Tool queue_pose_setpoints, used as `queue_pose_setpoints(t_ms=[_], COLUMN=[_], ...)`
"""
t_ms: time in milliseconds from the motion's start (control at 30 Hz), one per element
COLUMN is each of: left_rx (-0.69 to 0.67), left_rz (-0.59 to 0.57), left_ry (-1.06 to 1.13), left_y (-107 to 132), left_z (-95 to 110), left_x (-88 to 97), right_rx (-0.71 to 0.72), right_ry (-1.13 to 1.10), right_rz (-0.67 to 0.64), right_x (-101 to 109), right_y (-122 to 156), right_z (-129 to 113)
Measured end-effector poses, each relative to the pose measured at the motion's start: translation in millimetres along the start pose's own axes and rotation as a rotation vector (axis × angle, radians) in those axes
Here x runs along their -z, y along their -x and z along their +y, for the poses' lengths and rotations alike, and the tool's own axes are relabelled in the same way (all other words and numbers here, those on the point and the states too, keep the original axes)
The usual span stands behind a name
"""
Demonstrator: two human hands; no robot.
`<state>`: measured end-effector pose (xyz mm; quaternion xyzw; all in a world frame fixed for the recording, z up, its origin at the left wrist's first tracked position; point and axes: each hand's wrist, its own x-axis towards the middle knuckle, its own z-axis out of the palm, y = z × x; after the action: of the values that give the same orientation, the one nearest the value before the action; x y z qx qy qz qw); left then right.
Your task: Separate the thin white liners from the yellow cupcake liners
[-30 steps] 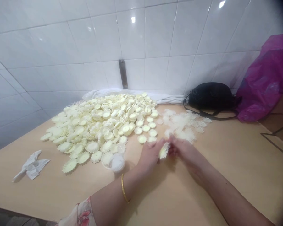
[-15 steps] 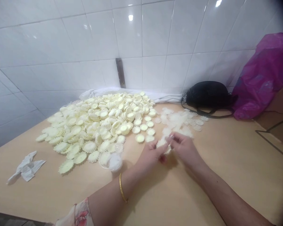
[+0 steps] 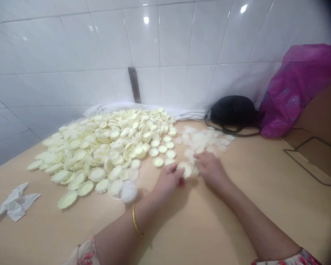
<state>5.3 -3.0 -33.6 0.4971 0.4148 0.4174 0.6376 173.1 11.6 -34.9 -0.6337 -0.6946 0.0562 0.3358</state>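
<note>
My left hand (image 3: 169, 179) pinches a pale yellow scalloped disc (image 3: 185, 170) at its left edge, just over the table. Close by on the right is my right hand (image 3: 212, 170), its fingers bent together with the tips at the near edge of some thin white scalloped pieces (image 3: 202, 141). Whatever those fingertips hold, if anything, is hidden. A large heap of pale yellow scalloped discs (image 3: 107, 141) spreads over the table to the left, with several discs in loose rows at its right side. A small clear plastic tub (image 3: 127, 192) with white stuff inside stands left of my left hand.
A crumpled white tissue (image 3: 15, 204) lies at the far left of the wooden table (image 3: 193, 228). A black bag (image 3: 233, 112) with a strap rests by the tiled wall, beside a magenta plastic bag (image 3: 295, 88). White cloth (image 3: 113, 107) runs behind the heap. A cardboard box (image 3: 317, 121) stands right.
My hands have parted: the right fingers have left the disc in my left hand and moved toward the white pieces. The disc now shows its face. The camera view has shifted slightly right.
</note>
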Motion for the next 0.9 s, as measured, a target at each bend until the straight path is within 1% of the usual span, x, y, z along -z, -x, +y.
queue_pose_setpoints(t_ms=[33, 133, 167, 200, 233, 367, 433, 500, 667, 800, 833, 867, 900], left_rx=[-0.004, -0.020, -0.030, -0.039, -0.046, -0.055, -0.047, -0.030, -0.020, 0.012, 0.015, 0.020, 0.029], left_rz=[0.006, 0.019, 0.015, 0.010, 0.009, 0.011, 0.012, 0.022, 0.065, 0.037, 0.028, 0.023, 0.019], left_ry=[-0.005, -0.022, -0.024, -0.022, -0.017, 0.027, 0.052, 0.072, 0.057, 0.020, 0.018, 0.024, 0.033], left_y=[0, 0, 0, 0, 0, 1, 2, 4, 5, 4, 4, 4, 5], left_z=[-1, -4, -6, -7, -8, -4, 0, 4, 4, 0, 1, 1, 2], left_x=[0.4, 1.6, 1.8, 1.9, 1.7, -0.9, -3.1, -5.1, -6.6, -6.4, -6.5, -6.7, -6.9], right_rx=[-0.012, -0.043, -0.059, -0.079, -0.099, -0.133, -0.138, -0.163, -0.287, -0.329, -0.339, -0.358, -0.384], right_ry=[-0.022, -0.155, -0.217, -0.286, -0.358, -0.624, -0.715, -0.795, -1.078, -1.301, -1.329, -1.346, -1.355], right_rz=[0.019, 0.170, 0.196, 0.187, 0.138, -0.193, -0.300, -0.373, -0.490, -0.556, -0.560, -0.538, -0.488], right_x=[1, 7, 10, 12, 14, 17, 16, 14, 8, 3, 2, 1, 1], right_y=[0, 0, 0, 1, 3, 10, 12, 13, 16, 20, 19, 18, 17], right_z=[0, -6, -9, -14, -18, -35, -39, -39, -42, -46, -46, -44, -42])
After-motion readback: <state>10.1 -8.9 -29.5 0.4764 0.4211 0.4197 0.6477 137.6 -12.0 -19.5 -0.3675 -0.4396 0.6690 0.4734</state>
